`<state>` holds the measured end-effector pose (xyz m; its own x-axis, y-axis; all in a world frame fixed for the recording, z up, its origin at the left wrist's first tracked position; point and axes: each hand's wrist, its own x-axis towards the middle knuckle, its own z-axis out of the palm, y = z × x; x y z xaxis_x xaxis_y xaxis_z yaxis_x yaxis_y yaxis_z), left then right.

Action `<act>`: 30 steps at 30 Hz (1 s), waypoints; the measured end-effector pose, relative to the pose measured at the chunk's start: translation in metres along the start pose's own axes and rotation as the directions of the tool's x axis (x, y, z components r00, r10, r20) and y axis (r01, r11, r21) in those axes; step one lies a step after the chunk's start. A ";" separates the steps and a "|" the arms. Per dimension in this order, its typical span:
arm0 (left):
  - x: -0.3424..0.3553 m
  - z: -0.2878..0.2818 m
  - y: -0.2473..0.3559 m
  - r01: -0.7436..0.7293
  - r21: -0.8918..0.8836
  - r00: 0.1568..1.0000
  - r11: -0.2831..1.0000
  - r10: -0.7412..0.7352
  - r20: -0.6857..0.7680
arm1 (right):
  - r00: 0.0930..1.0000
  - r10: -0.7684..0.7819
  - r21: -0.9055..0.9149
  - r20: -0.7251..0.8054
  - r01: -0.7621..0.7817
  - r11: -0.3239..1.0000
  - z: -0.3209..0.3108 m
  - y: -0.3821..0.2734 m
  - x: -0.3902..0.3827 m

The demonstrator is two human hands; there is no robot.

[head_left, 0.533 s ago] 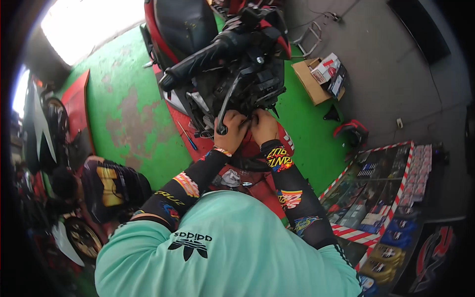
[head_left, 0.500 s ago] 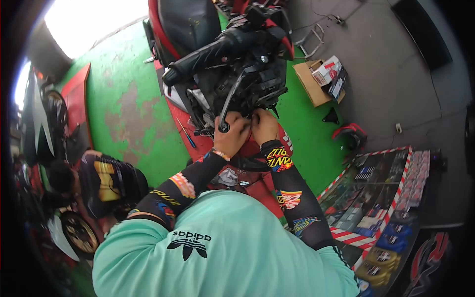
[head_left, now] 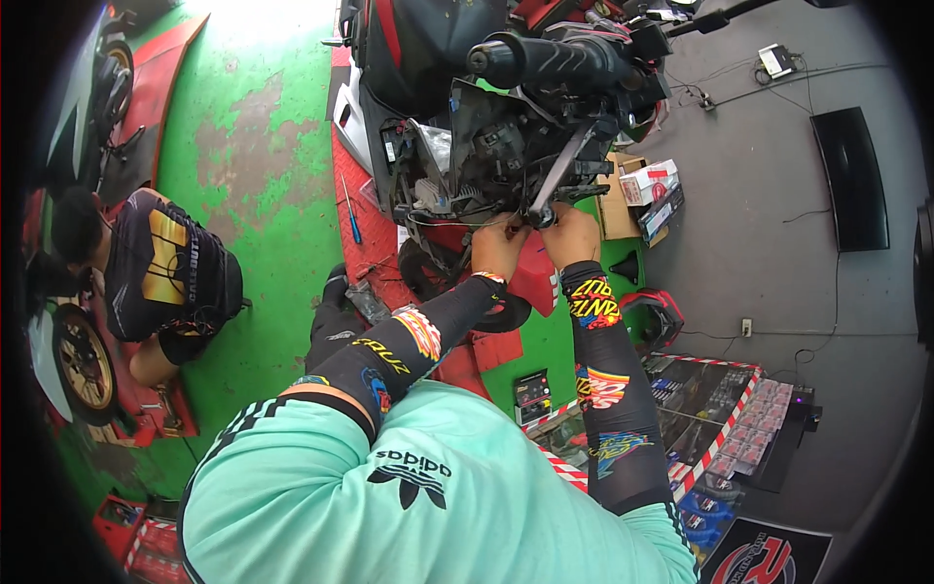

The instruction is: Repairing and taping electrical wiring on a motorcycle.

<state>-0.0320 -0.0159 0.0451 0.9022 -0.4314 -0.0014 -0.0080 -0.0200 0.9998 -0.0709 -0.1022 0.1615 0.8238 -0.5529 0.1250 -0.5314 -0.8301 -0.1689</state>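
A motorcycle (head_left: 491,146) with its front fairing off stands before me, wiring and dark inner parts exposed. My left hand (head_left: 498,251) is curled in under the front of these parts, above the front wheel (head_left: 428,268). Its fingertips are pressed together among the wiring; what they hold is hidden. Right beside it, my right hand (head_left: 570,237) is closed by the ball end of the metal lever (head_left: 564,170). The lever and dark parts cover its fingertips, so its hold cannot be made out. Above both hands extends the black handlebar grip (head_left: 530,60).
The motorcycle stands on a red platform (head_left: 365,234), where a blue-handled screwdriver (head_left: 353,226) lies. At left, a person (head_left: 175,268) crouches beside another motorcycle's gold-rimmed wheel (head_left: 83,355). Cardboard and white boxes (head_left: 647,185) sit at right, near a striped-edged display case (head_left: 696,409).
My view has shifted, so the motorcycle and both hands appear farther right. The hands stay close together under the lever. More of the exposed side and front wheel shows.
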 end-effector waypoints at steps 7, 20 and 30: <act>0.018 -0.004 -0.002 -0.195 0.067 0.978 0.979 0.199 -0.066 | 0.999 -0.038 -0.072 -0.012 0.037 0.997 0.001 -0.003 -0.003; 0.014 0.037 -0.021 0.005 -0.315 0.968 0.949 -0.084 -0.238 | 0.924 0.268 0.221 -0.271 -0.211 0.952 0.044 -0.022 -0.013; 0.007 0.019 -0.005 -0.139 -0.133 0.965 0.981 0.104 -0.241 | 0.895 0.340 0.417 -0.288 -0.202 0.886 0.058 -0.017 -0.008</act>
<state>-0.0339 -0.0360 0.0399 0.9736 -0.2010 0.1082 -0.0763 0.1601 0.9841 -0.0574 -0.0791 0.1064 0.5001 -0.7982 0.3358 -0.5553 -0.5931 -0.5829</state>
